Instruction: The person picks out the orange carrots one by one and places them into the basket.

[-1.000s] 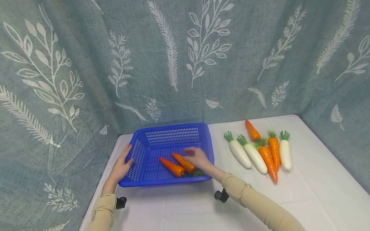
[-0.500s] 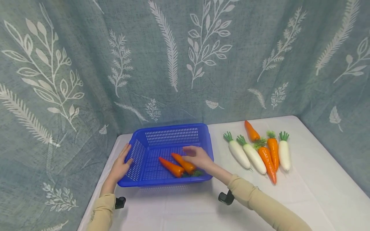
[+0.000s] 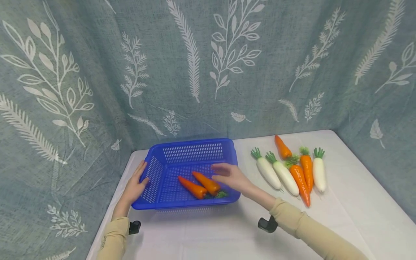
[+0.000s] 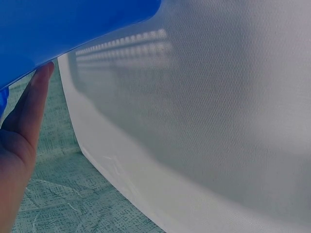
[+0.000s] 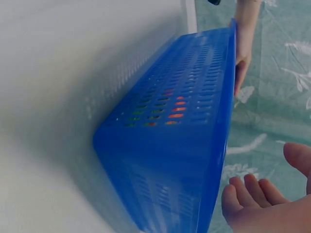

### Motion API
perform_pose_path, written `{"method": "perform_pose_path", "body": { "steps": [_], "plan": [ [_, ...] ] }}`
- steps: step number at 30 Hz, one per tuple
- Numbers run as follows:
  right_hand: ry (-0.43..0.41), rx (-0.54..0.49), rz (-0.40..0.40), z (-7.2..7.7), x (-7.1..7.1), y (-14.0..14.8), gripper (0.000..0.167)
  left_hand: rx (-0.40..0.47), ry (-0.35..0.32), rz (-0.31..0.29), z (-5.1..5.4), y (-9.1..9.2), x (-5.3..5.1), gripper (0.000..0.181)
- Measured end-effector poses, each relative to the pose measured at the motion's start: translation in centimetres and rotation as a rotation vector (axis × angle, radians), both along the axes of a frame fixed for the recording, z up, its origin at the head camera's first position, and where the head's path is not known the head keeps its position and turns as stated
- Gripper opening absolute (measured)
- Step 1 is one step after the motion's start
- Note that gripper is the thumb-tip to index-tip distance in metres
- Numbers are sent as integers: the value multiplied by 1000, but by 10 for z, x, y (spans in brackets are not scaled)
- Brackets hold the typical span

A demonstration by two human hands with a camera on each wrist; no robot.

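A blue perforated plastic basket (image 3: 188, 205) stands on the white table. Two orange carrots lie inside it, one carrot (image 3: 192, 187) left of the other carrot (image 3: 206, 183), both with green tops toward the near right corner. My left hand (image 3: 134, 186) holds the basket's left rim, thumb on the inner side and fingers along the outside; the left wrist view shows only part of this hand (image 4: 22, 131). Over the right rim is my right hand (image 3: 234, 177), its fingers loosely spread and holding nothing. The right wrist view shows that hand (image 5: 267, 206) apart from the basket's side.
Right of the basket lie two white radishes (image 3: 269, 173) side by side, several carrots (image 3: 299, 182) and another white radish (image 3: 320, 175). A grey-green curtain (image 3: 201, 72) with white leaf prints hangs behind the table (image 3: 208, 238).
My right hand has drawn back to the right, away from the carrots and toward the basket's right rim. The carrots stay in place, and my left hand keeps to the left rim.
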State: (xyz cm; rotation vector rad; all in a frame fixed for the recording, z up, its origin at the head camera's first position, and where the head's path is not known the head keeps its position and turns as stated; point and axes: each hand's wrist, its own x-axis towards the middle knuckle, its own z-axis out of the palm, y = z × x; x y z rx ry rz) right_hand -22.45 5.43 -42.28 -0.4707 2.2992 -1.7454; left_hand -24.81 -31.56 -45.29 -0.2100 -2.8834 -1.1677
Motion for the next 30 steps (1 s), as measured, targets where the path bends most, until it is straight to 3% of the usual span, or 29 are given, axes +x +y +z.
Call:
{"method": "perform_pose_path", "body": {
  "steps": [14, 24, 30],
  "plan": [
    [17, -50, -51, -1, 2, 34, 52, -7, 0, -5, 3, 1, 2, 59],
    [32, -19, -170, 2, 1, 64, 53, 7, -3, -5, 5, 2, 3, 59],
    [64, 16, -190, -5, -4, 83, 54, 14, -2, -8, 4, 2, 3, 59]
  ]
}}
